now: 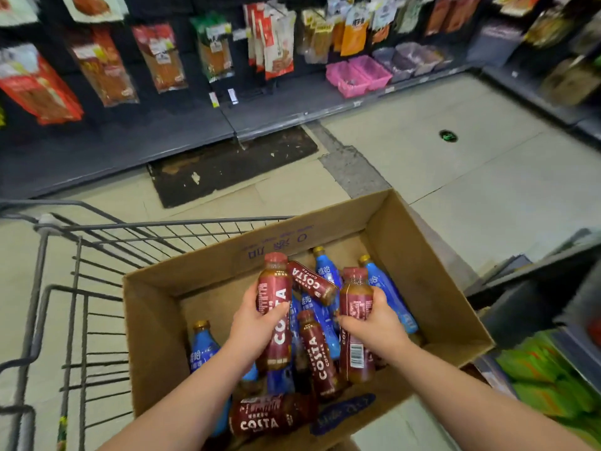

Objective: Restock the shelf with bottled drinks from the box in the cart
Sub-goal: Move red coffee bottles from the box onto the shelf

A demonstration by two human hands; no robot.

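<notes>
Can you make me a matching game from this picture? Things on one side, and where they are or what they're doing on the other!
1. left hand
2. pink baskets
3. blue bottles
4. box

A. lying in the box
B. sits in the cart
C. on the bottom shelf
D. holds a Costa bottle

Pairs: 1-D, 2-C, 3-A, 4-B

Both forearms stretched forward, side by side — left hand (pixel 255 323) grips left bottle (pixel 275 292), right hand (pixel 375 323) grips right bottle (pixel 356 299).
</notes>
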